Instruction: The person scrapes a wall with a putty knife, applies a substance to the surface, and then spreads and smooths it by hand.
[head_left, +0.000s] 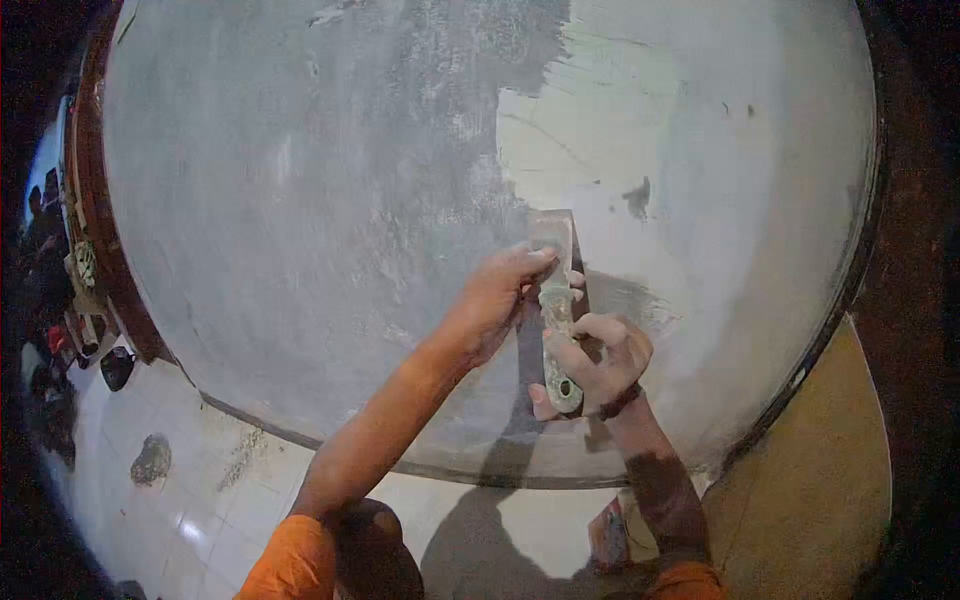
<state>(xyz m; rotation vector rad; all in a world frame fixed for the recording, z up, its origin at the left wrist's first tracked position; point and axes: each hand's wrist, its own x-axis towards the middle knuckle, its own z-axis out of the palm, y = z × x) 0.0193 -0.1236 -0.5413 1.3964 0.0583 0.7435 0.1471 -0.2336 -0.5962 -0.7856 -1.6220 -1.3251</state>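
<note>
A putty knife (557,312) with a worn, paint-smeared handle is held upright against the wall (300,200), its blade end pointing up. My left hand (497,295) pinches it near the blade, with the thumb on the blade's face. Lower down, my right hand (618,355) grips the handle, whose end has a hole. The blade lies by the border between the wall's patchy grey coat (430,130) and a smoother pale area (590,140). Whether its edge touches the wall is hard to tell.
A dark skirting strip (440,473) runs along the wall's foot above pale floor tiles (200,530). A dark lump (152,459) and scattered debris (243,455) lie on the floor at left. Between my arms and the wall lies a reddish packet (609,535). A brown door frame (92,170) borders the wall's left side.
</note>
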